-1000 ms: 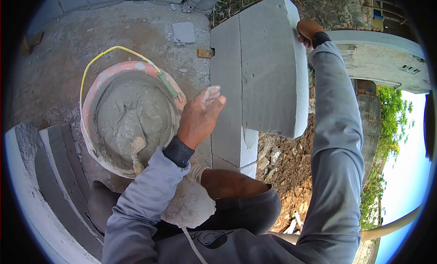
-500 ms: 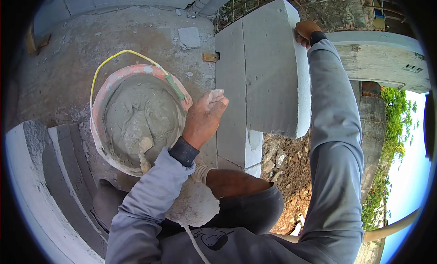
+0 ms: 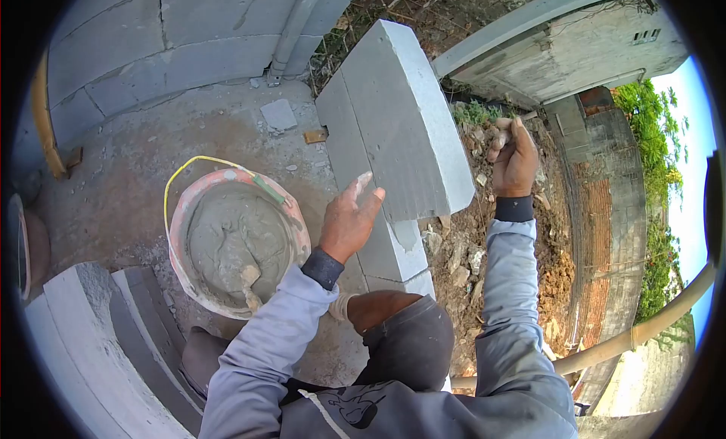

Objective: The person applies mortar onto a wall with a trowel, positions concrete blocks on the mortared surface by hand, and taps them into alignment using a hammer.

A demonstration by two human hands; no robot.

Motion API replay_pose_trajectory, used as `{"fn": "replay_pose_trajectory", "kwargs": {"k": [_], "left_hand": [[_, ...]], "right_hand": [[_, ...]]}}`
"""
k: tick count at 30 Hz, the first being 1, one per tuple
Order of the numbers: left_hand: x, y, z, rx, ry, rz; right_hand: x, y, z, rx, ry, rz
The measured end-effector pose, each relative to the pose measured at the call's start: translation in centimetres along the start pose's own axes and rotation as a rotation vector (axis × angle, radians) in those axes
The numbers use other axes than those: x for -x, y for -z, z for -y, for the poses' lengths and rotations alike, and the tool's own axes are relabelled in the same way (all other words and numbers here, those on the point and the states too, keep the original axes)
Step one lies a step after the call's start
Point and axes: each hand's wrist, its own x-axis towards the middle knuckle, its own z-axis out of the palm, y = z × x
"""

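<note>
My left hand [image 3: 349, 218] hovers at the near side of a grey lightweight concrete block [image 3: 404, 129], with thumb and fingers apart and no object in it. The block lies on a lower course of blocks [image 3: 397, 250]. Off the block's far side, above the rubble, my right hand [image 3: 516, 158] is raised with its fingers half curled and the thumb apart. I see nothing held in it; its fingertips look dusty grey. Left of my left hand stands a bucket [image 3: 178, 261] of wet grey mortar [image 3: 234, 231]. A tool's mortar-caked handle [image 3: 249, 276] sticks out of the mortar.
More concrete blocks [image 3: 94, 341] are stacked at the lower left. A block wall [image 3: 204, 38] with a pipe [image 3: 293, 31] stands at the back. A block fragment [image 3: 278, 115] and a wood scrap [image 3: 315, 136] lie on the floor. Rubble [image 3: 454, 265] fills the ground beyond the wall.
My right hand has come off the block's far end and moved nearer me, over the rubble. My left hand remains beside the block with its fingers apart. The view has shifted.
</note>
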Motion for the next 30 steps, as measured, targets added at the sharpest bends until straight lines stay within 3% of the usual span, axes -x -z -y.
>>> {"fn": "replay_pose_trajectory", "kwargs": {"k": [3, 6, 9, 13, 15, 20, 23, 27, 28, 30], "left_hand": [[-0.9, -2.9, -0.9, -0.093, -0.057, 0.022], [-0.9, -3.9, -1.9, -0.09, -0.025, 0.09], [0.3, -3.2, -0.9, 0.014, -0.011, 0.072], [3.5, 0.4, -3.1, -0.069, 0.012, -0.019], [5.1, 2.0, -4.0, 0.005, 0.007, -0.123], [9.2, 6.2, -6.0, -0.015, -0.066, -0.359], [12.1, 8.8, -7.3, -0.082, -0.006, -0.51], [17.4, 10.0, -10.6, -0.071, 0.129, -0.771], [18.7, 9.8, -11.1, -0.035, 0.148, -0.823], [21.4, 8.7, -12.1, -0.06, 0.158, -0.955]], "right_hand": [[2.0, 0.4, -1.1, -0.02, -0.041, -0.12], [5.0, 0.5, -2.4, 0.189, -0.021, -0.052], [7.0, -0.7, -4.1, 0.485, -0.2, 0.051], [8.3, -3.3, -3.1, 0.486, 0.044, 0.046], [8.3, -4.5, -3.2, 0.464, 0.06, 0.095], [10.0, -12.1, -3.0, 0.473, -0.003, 0.478], [10.7, -16.8, -4.7, 0.408, -0.066, 0.743], [13.5, -21.8, -7.5, 0.61, -0.121, 1.18], [15.9, -22.8, -5.8, 0.698, -0.032, 1.251], [19.2, -22.5, -3.5, 0.718, -0.138, 1.417]]}}
